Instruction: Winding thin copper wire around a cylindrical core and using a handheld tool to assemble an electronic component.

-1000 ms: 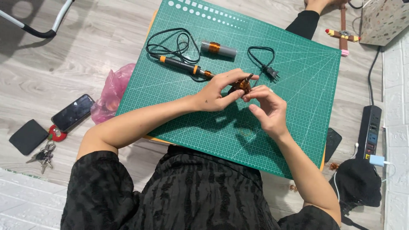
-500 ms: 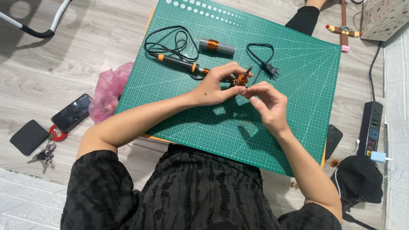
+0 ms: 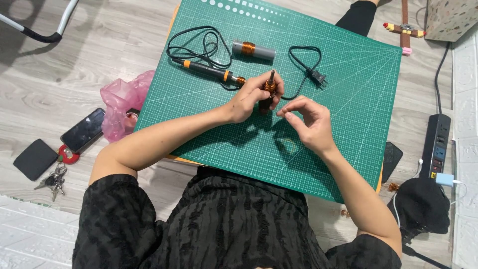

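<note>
Copper-tipped tool (image 3: pixel 268 92) now upright in the closed left hand (image 3: pixel 251 97) alone, right hand (image 3: pixel 308 122) withdrawn, fingers loosely curled, empty.

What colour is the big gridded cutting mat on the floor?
The gridded cutting mat is dark green with pale grid lines, seen clearly in the head view.

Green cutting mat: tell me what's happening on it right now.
A person seated at the green cutting mat holds a small copper-wound part upright in the left hand. The right hand is just beside it, fingers pinched, not touching the part. Farther back on the mat lie a soldering iron with its black cord, a grey cylinder with a copper coil and a black plug lead.
</note>
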